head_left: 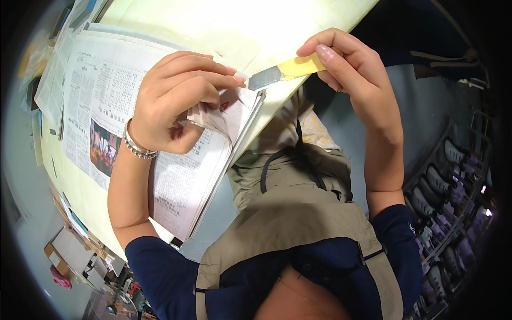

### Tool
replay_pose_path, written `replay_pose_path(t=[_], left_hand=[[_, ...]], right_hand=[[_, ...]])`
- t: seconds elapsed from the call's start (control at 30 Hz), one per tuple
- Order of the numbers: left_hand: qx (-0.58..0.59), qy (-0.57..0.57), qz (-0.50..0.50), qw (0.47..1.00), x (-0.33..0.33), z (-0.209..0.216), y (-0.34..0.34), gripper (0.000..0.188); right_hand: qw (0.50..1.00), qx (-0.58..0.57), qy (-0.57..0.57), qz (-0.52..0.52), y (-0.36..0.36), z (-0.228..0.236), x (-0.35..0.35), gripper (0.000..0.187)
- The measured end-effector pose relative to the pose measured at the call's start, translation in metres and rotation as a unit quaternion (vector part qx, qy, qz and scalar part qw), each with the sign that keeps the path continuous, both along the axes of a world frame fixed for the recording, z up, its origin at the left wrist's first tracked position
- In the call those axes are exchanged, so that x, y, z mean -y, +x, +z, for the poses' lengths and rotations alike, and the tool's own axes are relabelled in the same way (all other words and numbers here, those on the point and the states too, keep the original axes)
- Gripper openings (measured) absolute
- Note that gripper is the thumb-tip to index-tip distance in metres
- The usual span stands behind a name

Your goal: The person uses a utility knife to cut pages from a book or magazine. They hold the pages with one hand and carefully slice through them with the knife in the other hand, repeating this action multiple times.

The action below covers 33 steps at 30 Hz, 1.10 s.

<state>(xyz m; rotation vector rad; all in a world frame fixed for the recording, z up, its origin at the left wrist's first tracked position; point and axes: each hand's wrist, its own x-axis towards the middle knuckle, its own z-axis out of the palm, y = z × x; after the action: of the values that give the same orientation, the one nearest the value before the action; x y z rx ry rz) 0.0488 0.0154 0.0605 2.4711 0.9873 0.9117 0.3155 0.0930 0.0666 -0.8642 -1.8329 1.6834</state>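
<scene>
Between the thumb and fingers of my right hand (352,69) is the yellow grip of a flat grey blade (265,78), whose exact kind I cannot make out. The blade points left, and its end meets the raised corner of a newspaper. My left hand (178,101) is closed on that corner, which is folded up and bunched under the fingers. Its fingertips are beside the blade's end. The newspaper stack (186,176) lies at the edge of the pale table (229,26), with its lower part overhanging toward me.
More paper sheets (53,96) lie at the table's far left. A rack of dark shoe-shaped items (437,181) stands low on the right. Cardboard boxes (58,256) and clutter sit at the lower left. My beige apron (288,213) is just below the table edge.
</scene>
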Motion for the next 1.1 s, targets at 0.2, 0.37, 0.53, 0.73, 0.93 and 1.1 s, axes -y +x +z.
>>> replay_pose_path(t=[0.2, 0.37, 0.53, 0.73, 0.93, 1.1], left_hand=[[-0.005, -0.014, -0.001, 1.000, -0.001, 0.000, 0.002, 0.016], [-0.006, -0.033, -0.001, 0.999, -0.002, 0.000, 0.005, 0.018], [-0.005, -0.042, 0.004, 0.999, -0.001, 0.000, 0.003, 0.018], [0.000, -0.035, 0.001, 0.999, -0.002, -0.001, 0.004, 0.018], [0.007, -0.028, 0.003, 1.000, -0.001, -0.003, 0.003, 0.021], [0.014, -0.038, 0.006, 0.999, -0.001, -0.002, 0.004, 0.023]], right_hand=[[0.995, 0.044, -0.024, 0.085, -0.009, -0.006, -0.025, 0.028], [0.983, 0.040, -0.099, 0.152, -0.022, -0.015, -0.036, 0.028], [0.981, 0.048, -0.100, 0.161, -0.015, -0.013, -0.038, 0.029], [0.983, 0.033, -0.106, 0.145, -0.021, -0.017, -0.025, 0.028], [0.984, 0.044, -0.103, 0.139, -0.009, -0.013, -0.031, 0.028], [0.985, 0.035, -0.075, 0.153, 0.006, -0.006, -0.035, 0.031]])
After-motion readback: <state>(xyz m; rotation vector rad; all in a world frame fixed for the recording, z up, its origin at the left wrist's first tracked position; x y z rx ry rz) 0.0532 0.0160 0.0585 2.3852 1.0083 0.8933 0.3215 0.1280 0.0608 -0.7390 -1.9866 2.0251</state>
